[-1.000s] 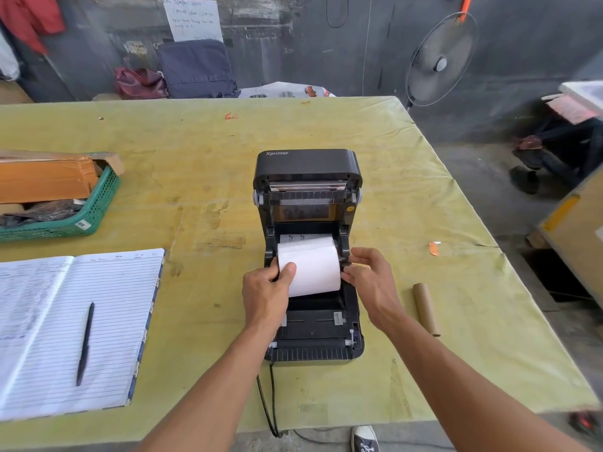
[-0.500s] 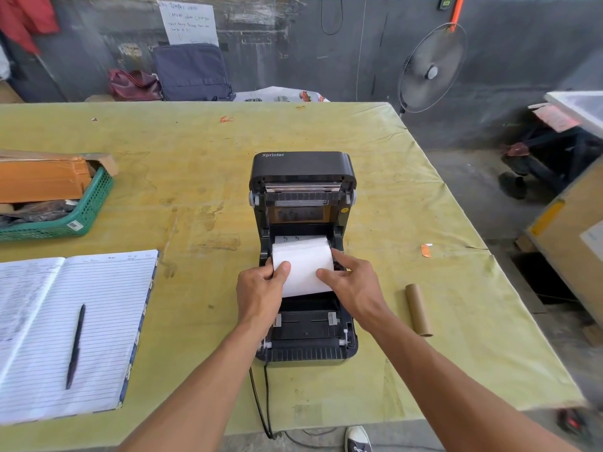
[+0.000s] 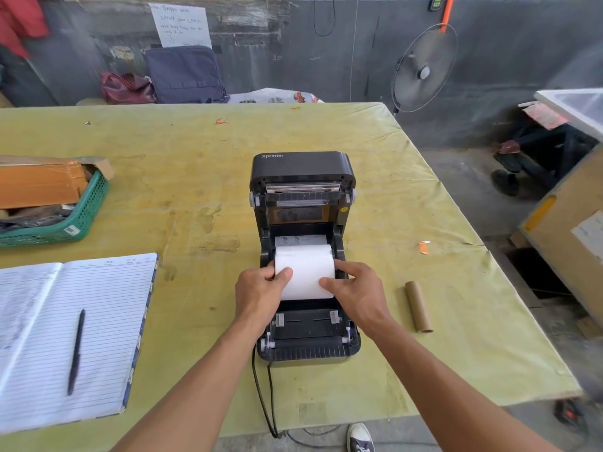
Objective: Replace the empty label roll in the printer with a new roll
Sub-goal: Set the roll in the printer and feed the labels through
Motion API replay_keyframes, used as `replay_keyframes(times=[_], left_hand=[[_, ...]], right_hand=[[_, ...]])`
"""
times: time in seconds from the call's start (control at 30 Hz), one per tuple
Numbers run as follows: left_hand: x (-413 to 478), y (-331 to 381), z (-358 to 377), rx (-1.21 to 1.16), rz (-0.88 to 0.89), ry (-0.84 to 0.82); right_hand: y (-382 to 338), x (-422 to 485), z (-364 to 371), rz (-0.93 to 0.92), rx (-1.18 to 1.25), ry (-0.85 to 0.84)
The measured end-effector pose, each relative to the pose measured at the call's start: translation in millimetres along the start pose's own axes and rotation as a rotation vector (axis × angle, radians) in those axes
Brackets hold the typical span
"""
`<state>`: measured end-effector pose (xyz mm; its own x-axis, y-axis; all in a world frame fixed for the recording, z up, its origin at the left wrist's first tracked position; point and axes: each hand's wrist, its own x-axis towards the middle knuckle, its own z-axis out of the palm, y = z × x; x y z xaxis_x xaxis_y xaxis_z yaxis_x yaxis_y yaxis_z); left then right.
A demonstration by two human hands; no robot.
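A black label printer [image 3: 303, 347] stands open in the middle of the yellow-green table [image 3: 195, 197], its lid tipped up at the back. A white label roll [image 3: 305, 267] sits in its bay. My left hand [image 3: 259, 296] grips the roll's left end, thumb on top. My right hand [image 3: 354, 293] rests on the roll's right front with its fingers on the paper. The empty brown cardboard core [image 3: 418, 306] lies on the table right of the printer.
An open lined notebook [image 3: 65, 337] with a black pen [image 3: 75, 352] lies at the left front. A green basket [image 3: 65, 223] holding a cardboard box sits further left. The printer's cable [image 3: 261, 396] runs over the near edge. A fan [image 3: 424, 68] stands beyond the far right corner.
My right hand has moved from the printer's right side onto the front of the roll. The roll has sunk a little deeper into the bay. My left hand has stayed on its left end.
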<state>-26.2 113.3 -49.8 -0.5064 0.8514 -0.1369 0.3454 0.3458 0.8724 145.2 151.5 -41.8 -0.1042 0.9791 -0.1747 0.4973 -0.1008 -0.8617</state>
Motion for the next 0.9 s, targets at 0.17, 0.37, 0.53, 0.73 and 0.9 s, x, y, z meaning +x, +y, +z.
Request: replay_keyframes(times=[0.17,0.37,0.53,0.73,0.9], left_hand=[[-11,-1,-2,-0.031,-0.05,0.044],[4,12,-11,0.417,0.303,-0.051],[22,21,-20,0.626,0.47,-0.212],[16,9,-16,0.683,0.632,-0.119],[14,5,-13,0.743,0.677,-0.091]], right_hand=[[4,-5,7,-0.072,-0.143,0.016],[-11,9,0,-0.42,-0.708,-0.039],[-22,15,0,-0.504,-0.882,-0.051],[-21,13,0,-0.501,-0.876,-0.024],[-26,13,-4,-0.503,-0.887,-0.045]])
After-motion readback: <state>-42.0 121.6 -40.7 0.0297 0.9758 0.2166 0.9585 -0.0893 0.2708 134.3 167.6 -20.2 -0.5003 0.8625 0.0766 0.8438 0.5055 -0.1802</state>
